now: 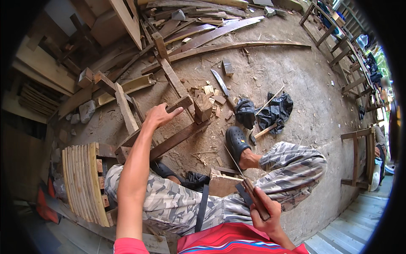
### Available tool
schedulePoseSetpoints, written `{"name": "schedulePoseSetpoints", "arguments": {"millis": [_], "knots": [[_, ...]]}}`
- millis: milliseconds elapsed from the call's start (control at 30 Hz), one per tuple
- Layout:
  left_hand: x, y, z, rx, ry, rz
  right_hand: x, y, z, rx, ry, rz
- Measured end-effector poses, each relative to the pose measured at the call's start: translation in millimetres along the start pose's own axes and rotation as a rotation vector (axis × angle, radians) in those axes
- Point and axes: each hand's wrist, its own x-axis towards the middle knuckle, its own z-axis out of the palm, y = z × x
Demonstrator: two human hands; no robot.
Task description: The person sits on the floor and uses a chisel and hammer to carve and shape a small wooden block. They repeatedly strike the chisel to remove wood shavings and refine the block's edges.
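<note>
The bare grey-brown floor (pixel 315 97) is cluttered. Along its far edge lies a heap of rough, weathered timber offcuts (pixel 203 17), with one long, bowed brown plank (pixel 237 45) in front. Toward its left side are grey, angular stones (pixel 87 111); along the right, a row of brown wooden frames (pixel 338 57). A panel of pale, curved wooden slats (pixel 80 184) stands near the left knee. In mid-floor lie one long steel knife with a wooden handle (pixel 220 82), one hammer with a pale wooden handle (pixel 265 133), two crumpled clumps of glossy black plastic (pixel 275 111) and one squared wooden block (pixel 227 67), with many pale chips (pixel 208 89) scattered nearby.

A dark brown frame of straight, squared wooden bars (pixel 179 139) stands on the floor in front of the left knee. The left hand (pixel 160 115) is closed around one of its upper bars, thumb along the near side; the forearm covers part of the frame. The right hand (pixel 265 213), over the lap, has its fingers wrapped around a dark brown wooden-handled tool with a thin, straight blade (pixel 259 202), which slants toward one of two black, perforated clogs (pixel 237 142). A pale, blocky piece of wood (pixel 223 185) sits between the legs.
</note>
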Motion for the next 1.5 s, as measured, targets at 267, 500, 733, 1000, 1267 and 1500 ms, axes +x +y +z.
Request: {"name": "schedulePoseSetpoints", "arguments": {"millis": [267,500,733,1000,1267,1500], "knots": [[1.1,-7.8,0.8,-0.227,0.062,-0.033,16.6,-5.6,9.1,0.059,0.018,0.013],[4.6,-19.6,-6.6,-0.208,-0.108,0.116,15.6,5.3,24.4,0.065,0.019,0.023],[2.1,-27.6,-12.5,-0.192,-0.226,0.023,17.4,14.2,33.1,0.116,0.025,0.032],[-20.3,-13.3,32.8,0.013,0.404,0.097,30.9,27.7,42.0,0.139,0.02,0.115],[-21.4,-10.8,62.0,0.162,0.755,0.21,45.5,36.5,50.8,0.15,-0.013,0.087],[-24.4,-2.8,40.5,0.128,0.596,0.119,49.5,44.5,65.3,0.172,-0.035,0.121]]}}
